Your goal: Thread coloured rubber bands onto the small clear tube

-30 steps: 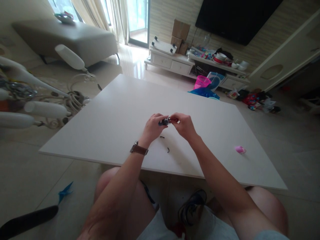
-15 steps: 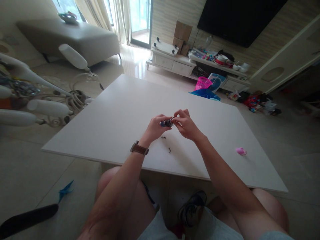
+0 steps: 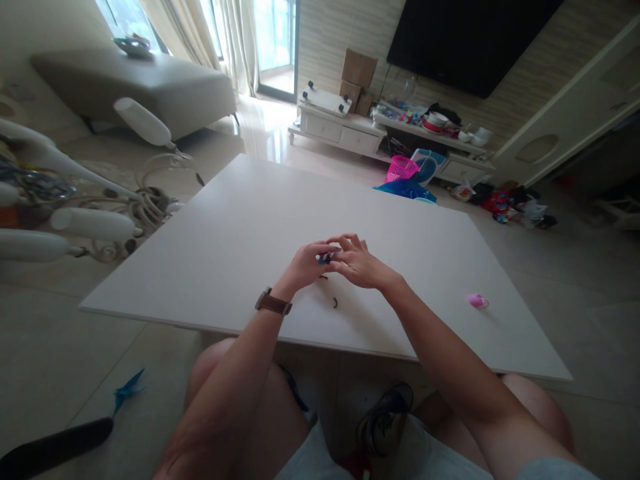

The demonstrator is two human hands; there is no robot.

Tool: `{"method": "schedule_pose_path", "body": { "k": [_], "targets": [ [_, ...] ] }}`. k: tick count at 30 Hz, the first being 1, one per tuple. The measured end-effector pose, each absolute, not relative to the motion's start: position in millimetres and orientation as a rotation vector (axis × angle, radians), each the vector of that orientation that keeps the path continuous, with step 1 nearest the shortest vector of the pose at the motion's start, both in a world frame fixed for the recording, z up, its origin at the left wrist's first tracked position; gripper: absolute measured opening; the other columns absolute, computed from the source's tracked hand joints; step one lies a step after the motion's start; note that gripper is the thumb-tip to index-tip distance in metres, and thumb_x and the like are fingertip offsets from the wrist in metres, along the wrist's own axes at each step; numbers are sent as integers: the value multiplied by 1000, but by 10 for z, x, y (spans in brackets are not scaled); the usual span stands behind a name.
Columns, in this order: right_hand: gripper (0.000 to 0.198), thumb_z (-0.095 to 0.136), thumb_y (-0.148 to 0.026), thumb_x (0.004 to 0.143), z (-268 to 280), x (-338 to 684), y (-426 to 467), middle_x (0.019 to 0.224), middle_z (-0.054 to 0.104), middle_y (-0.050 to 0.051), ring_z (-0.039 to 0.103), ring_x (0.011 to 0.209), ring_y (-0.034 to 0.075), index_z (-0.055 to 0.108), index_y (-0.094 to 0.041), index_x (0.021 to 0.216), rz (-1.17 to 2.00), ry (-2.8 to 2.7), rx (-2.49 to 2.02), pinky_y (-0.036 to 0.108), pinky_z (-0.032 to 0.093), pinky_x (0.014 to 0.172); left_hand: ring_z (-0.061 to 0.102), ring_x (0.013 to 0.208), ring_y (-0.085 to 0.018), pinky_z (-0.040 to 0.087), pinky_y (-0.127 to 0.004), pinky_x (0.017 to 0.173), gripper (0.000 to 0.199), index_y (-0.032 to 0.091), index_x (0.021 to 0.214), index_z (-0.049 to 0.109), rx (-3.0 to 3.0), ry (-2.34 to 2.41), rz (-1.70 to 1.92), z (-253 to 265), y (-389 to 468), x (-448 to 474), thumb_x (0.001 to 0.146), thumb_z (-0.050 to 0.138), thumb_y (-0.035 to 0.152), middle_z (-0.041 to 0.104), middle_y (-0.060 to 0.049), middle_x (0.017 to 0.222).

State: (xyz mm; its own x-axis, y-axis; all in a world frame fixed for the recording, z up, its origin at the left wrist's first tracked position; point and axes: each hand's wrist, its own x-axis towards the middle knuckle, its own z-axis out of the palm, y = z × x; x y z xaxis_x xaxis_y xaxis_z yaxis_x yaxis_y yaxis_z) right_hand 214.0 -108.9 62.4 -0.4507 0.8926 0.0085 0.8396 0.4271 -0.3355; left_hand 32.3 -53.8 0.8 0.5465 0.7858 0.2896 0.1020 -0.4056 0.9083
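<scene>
My left hand, with a brown-strapped watch at its wrist, is closed around a small dark blue and whitish object above the table. Its kind is too small and too covered to make out. From the other side, my right hand has its bent fingers over the object's right end and hides much of it. Just below the hands, a small black curved piece lies on the white tabletop. Nearer the front edge lies a second black curved piece.
A small pink item sits on the tabletop at the right. Beyond the far edge stand a pink basket and a blue plastic bag. White lamp-like parts with cables crowd the left side.
My right hand has turned and come down over the object, covering more of it. Both hands are slightly lower and further left in view, and the camera has tilted a little.
</scene>
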Motion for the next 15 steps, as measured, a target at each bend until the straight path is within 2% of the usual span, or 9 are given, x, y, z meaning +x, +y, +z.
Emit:
{"method": "schedule_pose_path", "body": {
  "k": [5, 10, 13, 15],
  "targets": [
    [42, 40, -28, 105, 692, 2227, -1077, 138, 58, 6, 36, 132, 31, 80, -26, 91, 241, -2311, -1468, 60, 33, 114, 67, 92, -17, 54, -30, 82, 40, 22, 110, 78, 1746, 680, 985, 57, -532, 357, 70, 80, 21, 74, -4, 101],
    [27, 56, -24, 98, 702, 2216, -1073, 117, 66, 7, 46, 118, 28, 77, -24, 82, 43, -2160, -1301, 51, 43, 105, 68, 94, -17, 57, -34, 90, 44, 20, 112, 78, 1589, 624, 1053, 105, -495, 377, 67, 82, 21, 74, -6, 106],
    [21, 66, -24, 92, 707, 2145, -1042, 107, 68, 7, 51, 108, 27, 72, -23, 72, -27, -1984, -1266, 48, 48, 97, 69, 93, -17, 58, -35, 93, 46, 21, 112, 79, 1550, 631, 1064, 114, -486, 362, 66, 83, 21, 75, -5, 104],
    [16, 71, -26, 88, 730, 2102, -1019, 102, 68, 6, 54, 103, 26, 69, -23, 73, -29, -1884, -1256, 46, 49, 94, 70, 94, -18, 58, -36, 95, 47, 22, 112, 79, 1537, 639, 1076, 115, -477, 336, 66, 84, 22, 76, -5, 104]
  ]
}}
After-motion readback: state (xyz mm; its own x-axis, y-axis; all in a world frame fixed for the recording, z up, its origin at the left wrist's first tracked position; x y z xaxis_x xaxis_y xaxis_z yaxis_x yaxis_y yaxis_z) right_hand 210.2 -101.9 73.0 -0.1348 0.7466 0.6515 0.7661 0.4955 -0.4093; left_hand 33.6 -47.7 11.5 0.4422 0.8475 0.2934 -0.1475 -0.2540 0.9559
